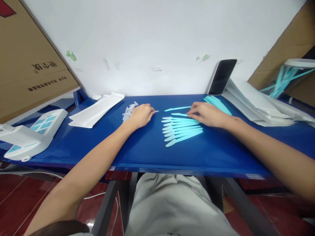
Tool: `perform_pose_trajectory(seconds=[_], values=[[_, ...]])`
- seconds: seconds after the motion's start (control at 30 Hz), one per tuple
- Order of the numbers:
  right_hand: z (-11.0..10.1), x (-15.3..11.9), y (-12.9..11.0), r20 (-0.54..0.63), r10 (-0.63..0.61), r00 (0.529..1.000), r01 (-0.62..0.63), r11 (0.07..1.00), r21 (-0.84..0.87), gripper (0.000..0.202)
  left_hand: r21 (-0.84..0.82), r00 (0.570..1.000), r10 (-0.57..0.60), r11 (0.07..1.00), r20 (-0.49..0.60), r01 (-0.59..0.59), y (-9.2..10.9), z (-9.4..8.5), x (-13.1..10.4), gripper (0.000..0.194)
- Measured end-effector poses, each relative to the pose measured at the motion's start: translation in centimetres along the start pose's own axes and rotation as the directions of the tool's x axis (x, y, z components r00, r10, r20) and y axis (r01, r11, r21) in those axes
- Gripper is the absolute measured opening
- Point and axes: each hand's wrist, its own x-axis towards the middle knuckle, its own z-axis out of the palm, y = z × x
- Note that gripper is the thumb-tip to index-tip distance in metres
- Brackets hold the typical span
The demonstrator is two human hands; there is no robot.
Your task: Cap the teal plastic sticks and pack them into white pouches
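My left hand [140,116] pinches a small clear plastic cap [157,111] between thumb and fingertips. Beside its knuckles lies a loose pile of similar translucent caps [127,114]. My right hand [206,113] has its thumb and forefinger closed on the handle end of a turquoise eyebrow razor [179,114], whose blade end points left toward the cap. Just beyond it lies a single razor [176,108]. Nearer me, several razors with pale capped ends [183,134] lie fanned in a row. A bundle of turquoise razors [218,103] is partly behind my right wrist.
White plastic bags [97,111] lie left, near a white power strip [46,129] with a plugged-in adapter. A phone [222,77] leans on the wall. Clear packaging [261,105] and a tub of turquoise sticks [283,78] stand right. Cardboard [31,42] flanks the blue table [147,154].
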Motion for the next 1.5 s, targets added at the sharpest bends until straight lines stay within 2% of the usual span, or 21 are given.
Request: perform_pose_trajectory(seconds=[0.2,0.33,0.43,0.57,0.7,0.9,1.03,1.2,1.33,1.5], values=[[-0.6,0.1,0.0,-0.001,0.067,0.998,-0.067,0.997,-0.042,0.028,-0.140,0.994,0.051,0.988,-0.097,-0.065,0.4,-0.1,-0.1,0.034],[-1.0,0.0,-1.0,-0.144,0.120,0.982,-0.118,0.993,0.026,0.030,-0.214,0.969,0.103,0.965,-0.225,-0.152,0.6,0.1,-0.1,0.032],[-1.3,-0.1,-2.3,-0.226,0.095,0.970,-0.074,0.992,0.098,0.036,-0.222,0.933,0.143,0.949,-0.329,-0.224,0.6,0.3,-0.1,0.029],[-1.5,-0.2,-3.8,-0.179,0.014,0.984,0.011,0.991,0.137,0.039,-0.204,0.893,0.199,0.932,-0.404,-0.300,0.8,0.3,-0.3,0.027],[-1.5,-0.3,-4.4,-0.131,-0.034,0.991,0.056,0.984,0.170,0.044,-0.195,0.865,0.256,0.910,-0.431,-0.366,1.0,0.2,-0.4,0.028],[-1.4,-0.3,-4.1,-0.120,-0.069,0.990,0.082,0.991,0.103,0.047,-0.221,0.830,0.310,0.867,-0.464,-0.447,1.3,0.4,-0.5,0.029],[-1.4,-0.4,-3.9,-0.125,-0.081,0.989,0.091,0.993,0.078,0.048,-0.265,0.820,0.299,0.844,-0.489,-0.466,1.5,0.5,-0.5,0.028],[-1.4,-0.8,-3.7,-0.112,-0.078,0.991,0.073,0.996,-0.054,0.045,-0.223,0.797,0.325,0.844,-0.509,-0.487,1.9,0.4,-0.6,0.030],[-1.4,-0.9,-4.5,-0.140,-0.093,0.986,0.085,0.994,-0.065,0.045,-0.252,0.810,0.275,0.856,-0.517,-0.452,3.0,0.1,-0.7,0.031],[-1.3,-0.6,-6.5,-0.186,-0.094,0.978,0.099,0.995,0.016,0.043,-0.415,0.849,0.141,0.824,-0.510,-0.386,4.5,-0.2,-1.1,0.030]])
